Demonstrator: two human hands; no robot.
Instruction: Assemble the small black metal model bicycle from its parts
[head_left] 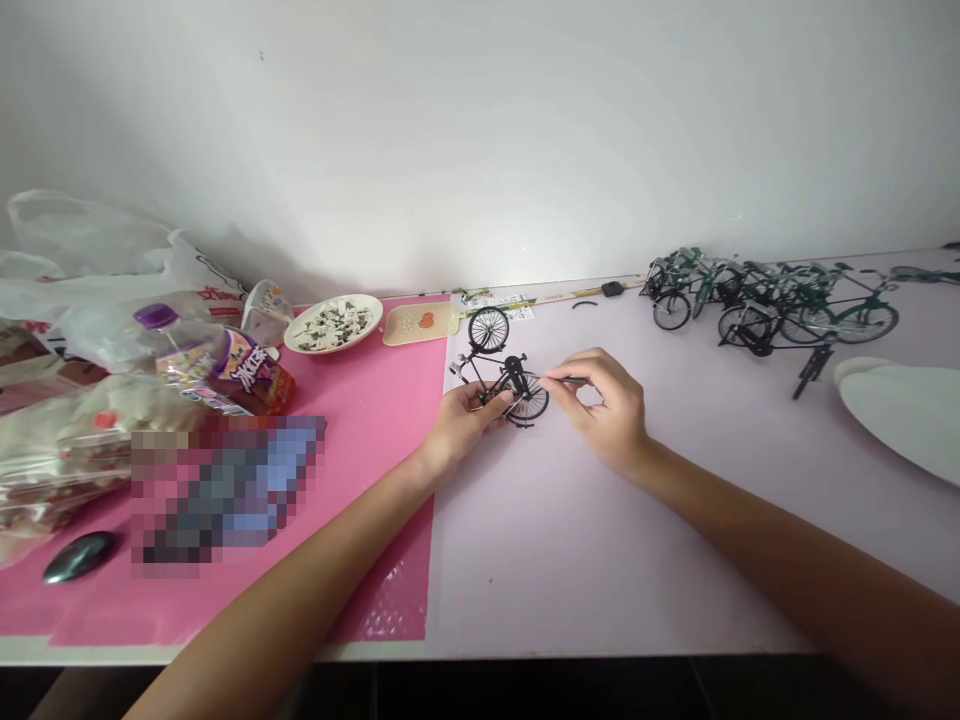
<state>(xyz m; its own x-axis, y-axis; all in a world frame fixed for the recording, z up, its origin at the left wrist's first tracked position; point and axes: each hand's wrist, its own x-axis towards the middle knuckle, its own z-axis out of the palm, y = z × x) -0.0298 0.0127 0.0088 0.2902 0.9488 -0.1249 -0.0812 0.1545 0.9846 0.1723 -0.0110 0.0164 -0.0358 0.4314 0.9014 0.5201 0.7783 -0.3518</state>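
A black model bicycle (488, 330) is held up off its side, one wheel toward the wall and the other near my fingers. My left hand (474, 412) is closed around its seat end, thumb pressed by the lower wheel. Just right of that wheel, my right hand (600, 400) pinches a thin dark tool (574, 379) whose exact kind I cannot make out. Its fingertips are close to the wheel's rim; whether they touch it is unclear.
Several green and black model bicycles (840, 320) stand clustered at the back right, beside white plates (907, 410). To the left are a plate of small parts (335, 325), a yellow tray (420, 324), a purple-capped bottle (225, 360), plastic bags (90, 280) and a dark computer mouse (79, 556).
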